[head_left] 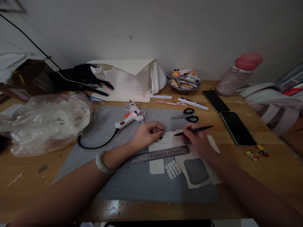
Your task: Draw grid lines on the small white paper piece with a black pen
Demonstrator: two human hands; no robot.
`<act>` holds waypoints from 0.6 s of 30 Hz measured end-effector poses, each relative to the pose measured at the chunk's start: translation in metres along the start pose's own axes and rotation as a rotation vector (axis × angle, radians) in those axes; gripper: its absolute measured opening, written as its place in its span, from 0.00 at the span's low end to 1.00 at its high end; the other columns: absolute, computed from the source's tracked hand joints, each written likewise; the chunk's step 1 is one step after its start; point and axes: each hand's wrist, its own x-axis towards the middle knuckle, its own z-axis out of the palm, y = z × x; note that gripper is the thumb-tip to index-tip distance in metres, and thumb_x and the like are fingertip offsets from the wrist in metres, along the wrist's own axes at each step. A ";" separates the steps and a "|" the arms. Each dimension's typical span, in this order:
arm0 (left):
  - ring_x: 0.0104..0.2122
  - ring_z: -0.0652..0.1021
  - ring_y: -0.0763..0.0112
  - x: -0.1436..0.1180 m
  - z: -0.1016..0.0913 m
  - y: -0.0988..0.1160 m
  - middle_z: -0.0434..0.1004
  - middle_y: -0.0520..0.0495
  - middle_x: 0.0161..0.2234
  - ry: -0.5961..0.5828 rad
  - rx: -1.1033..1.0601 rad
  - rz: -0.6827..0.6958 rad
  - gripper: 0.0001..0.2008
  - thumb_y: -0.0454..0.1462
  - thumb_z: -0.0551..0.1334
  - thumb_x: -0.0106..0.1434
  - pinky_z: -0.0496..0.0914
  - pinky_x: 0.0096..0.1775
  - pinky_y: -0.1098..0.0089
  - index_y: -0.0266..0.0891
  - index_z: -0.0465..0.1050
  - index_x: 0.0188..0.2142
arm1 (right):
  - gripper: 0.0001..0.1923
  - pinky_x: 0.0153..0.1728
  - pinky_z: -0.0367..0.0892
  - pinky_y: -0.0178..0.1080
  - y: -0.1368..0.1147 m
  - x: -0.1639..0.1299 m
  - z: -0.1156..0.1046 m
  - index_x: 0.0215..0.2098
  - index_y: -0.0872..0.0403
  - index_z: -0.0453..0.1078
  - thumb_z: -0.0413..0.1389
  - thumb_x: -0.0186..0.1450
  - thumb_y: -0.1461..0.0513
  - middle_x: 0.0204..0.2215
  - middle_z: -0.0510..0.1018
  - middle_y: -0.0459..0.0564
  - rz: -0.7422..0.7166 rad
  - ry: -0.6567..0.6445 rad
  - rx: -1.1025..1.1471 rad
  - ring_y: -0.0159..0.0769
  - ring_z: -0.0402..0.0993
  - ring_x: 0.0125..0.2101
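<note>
Paper (165, 138) with a small drawn grid lies on the grey cutting mat (118, 176), mid-table — white, partly covered by both hands, so its full outline is hard to make out. Grid lines are too small to read clearly. Left hand (148, 134) rests curled on the paper's left edge, fingers folded in and pressing down; whatever sits under the fingertips is hidden. Right hand (199, 140) is closed around a black pen (194, 130), tip pointing left toward the grid, just beside it. Metal ruler (158, 154) lies tilted across the paper, near side of the hands, its left end hidden behind the left wrist, which wears a pale bangle (101, 162). Near the ruler: small white cut squares (173, 169) in a cluster and a sheet with a square hole (196, 171) showing mat through it. Far left of the hands — a white glue gun (130, 118) with a red light on, black cord trailing. Black-handled scissors (189, 115) lie far of the right hand. Two dark phones (227, 118) sit right, well apart from the paper.
</note>
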 end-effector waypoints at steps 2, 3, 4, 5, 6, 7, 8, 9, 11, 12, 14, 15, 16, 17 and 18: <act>0.18 0.58 0.77 0.000 0.000 0.000 0.56 0.60 0.15 -0.006 0.003 -0.004 0.06 0.39 0.60 0.54 0.51 0.23 0.75 0.39 0.73 0.29 | 0.12 0.21 0.64 0.32 0.000 0.000 0.000 0.24 0.51 0.62 0.59 0.52 0.54 0.15 0.67 0.39 -0.002 -0.002 -0.001 0.28 0.66 0.18; 0.18 0.58 0.77 0.000 0.000 -0.001 0.56 0.60 0.15 -0.008 0.004 -0.006 0.06 0.39 0.60 0.54 0.51 0.23 0.75 0.39 0.73 0.29 | 0.12 0.21 0.64 0.32 0.000 0.000 0.000 0.24 0.51 0.61 0.59 0.52 0.54 0.15 0.67 0.39 -0.006 -0.004 -0.001 0.28 0.66 0.18; 0.18 0.57 0.77 0.000 0.000 -0.001 0.56 0.60 0.15 -0.009 0.005 -0.005 0.06 0.39 0.60 0.54 0.51 0.23 0.75 0.39 0.73 0.29 | 0.12 0.21 0.64 0.32 0.000 0.000 0.000 0.24 0.51 0.61 0.59 0.53 0.54 0.15 0.67 0.39 -0.010 -0.007 -0.002 0.28 0.66 0.18; 0.18 0.57 0.77 0.000 0.000 0.000 0.56 0.60 0.15 -0.007 0.008 -0.003 0.07 0.39 0.60 0.54 0.51 0.23 0.75 0.38 0.73 0.29 | 0.12 0.21 0.63 0.32 0.000 0.000 0.000 0.24 0.51 0.62 0.59 0.53 0.55 0.15 0.67 0.39 -0.015 -0.010 -0.004 0.28 0.66 0.18; 0.18 0.57 0.77 0.000 0.000 0.000 0.56 0.60 0.15 -0.005 0.010 0.000 0.07 0.39 0.60 0.54 0.51 0.23 0.75 0.38 0.73 0.29 | 0.11 0.21 0.63 0.32 0.000 0.000 0.000 0.24 0.51 0.62 0.59 0.53 0.55 0.15 0.67 0.39 -0.019 -0.011 -0.006 0.28 0.66 0.18; 0.18 0.57 0.77 0.000 0.000 0.000 0.56 0.60 0.15 -0.003 0.014 0.002 0.07 0.38 0.60 0.54 0.50 0.23 0.75 0.38 0.73 0.29 | 0.11 0.21 0.63 0.32 0.000 0.000 0.000 0.24 0.51 0.62 0.59 0.53 0.55 0.16 0.67 0.39 -0.022 -0.011 -0.009 0.28 0.66 0.18; 0.18 0.57 0.77 0.000 0.000 0.000 0.56 0.60 0.15 -0.005 0.017 0.004 0.07 0.38 0.60 0.54 0.50 0.23 0.75 0.38 0.73 0.29 | 0.11 0.21 0.63 0.32 0.000 0.000 -0.001 0.24 0.51 0.62 0.59 0.53 0.55 0.16 0.68 0.40 -0.023 -0.012 -0.011 0.28 0.66 0.18; 0.18 0.57 0.77 0.000 0.000 0.000 0.56 0.60 0.15 -0.007 0.019 0.006 0.07 0.38 0.60 0.55 0.50 0.23 0.75 0.38 0.73 0.29 | 0.11 0.21 0.63 0.32 0.000 0.000 -0.001 0.24 0.51 0.62 0.59 0.53 0.55 0.16 0.68 0.40 -0.023 -0.012 -0.013 0.28 0.66 0.18; 0.18 0.57 0.77 0.000 0.000 0.000 0.56 0.60 0.15 -0.011 0.019 0.012 0.07 0.38 0.60 0.55 0.51 0.22 0.75 0.37 0.73 0.29 | 0.11 0.21 0.63 0.32 -0.001 0.000 -0.001 0.24 0.51 0.62 0.59 0.53 0.55 0.16 0.68 0.39 -0.021 -0.010 -0.016 0.28 0.66 0.18; 0.18 0.57 0.78 0.000 0.000 0.000 0.56 0.60 0.15 -0.013 0.019 0.013 0.06 0.38 0.60 0.55 0.51 0.22 0.75 0.37 0.73 0.29 | 0.11 0.21 0.64 0.32 -0.001 0.000 -0.001 0.24 0.51 0.62 0.59 0.53 0.55 0.16 0.67 0.39 -0.020 -0.010 -0.018 0.28 0.66 0.18; 0.18 0.57 0.78 0.000 0.000 -0.001 0.56 0.60 0.15 -0.019 0.018 0.010 0.06 0.38 0.60 0.55 0.51 0.22 0.76 0.37 0.73 0.29 | 0.11 0.21 0.64 0.32 -0.001 -0.001 -0.001 0.24 0.51 0.62 0.59 0.53 0.55 0.16 0.67 0.39 -0.015 -0.010 -0.022 0.28 0.66 0.18; 0.18 0.57 0.78 0.001 0.000 -0.001 0.56 0.60 0.15 -0.021 0.017 0.006 0.06 0.38 0.60 0.55 0.51 0.22 0.76 0.38 0.73 0.29 | 0.12 0.21 0.64 0.32 -0.002 -0.001 -0.001 0.24 0.51 0.62 0.59 0.53 0.54 0.16 0.67 0.39 -0.014 -0.009 -0.022 0.29 0.66 0.18; 0.17 0.57 0.78 0.001 0.000 -0.001 0.55 0.60 0.15 -0.023 0.016 0.002 0.06 0.38 0.60 0.56 0.51 0.22 0.76 0.38 0.73 0.29 | 0.12 0.21 0.64 0.32 -0.002 -0.001 0.000 0.24 0.51 0.62 0.59 0.53 0.54 0.16 0.67 0.39 -0.013 -0.010 -0.021 0.29 0.66 0.18; 0.18 0.57 0.78 0.001 0.000 -0.001 0.56 0.60 0.15 -0.023 0.015 -0.001 0.06 0.38 0.60 0.55 0.51 0.22 0.75 0.38 0.73 0.29 | 0.12 0.21 0.64 0.32 -0.002 -0.001 0.000 0.24 0.51 0.62 0.59 0.53 0.54 0.16 0.67 0.39 -0.014 -0.014 -0.020 0.28 0.66 0.18; 0.18 0.57 0.78 0.001 0.000 -0.001 0.56 0.60 0.15 -0.022 0.015 -0.004 0.06 0.38 0.60 0.55 0.51 0.22 0.75 0.38 0.73 0.29 | 0.12 0.20 0.63 0.32 -0.002 -0.001 0.000 0.24 0.51 0.62 0.59 0.53 0.54 0.16 0.67 0.39 -0.016 -0.019 -0.019 0.28 0.65 0.18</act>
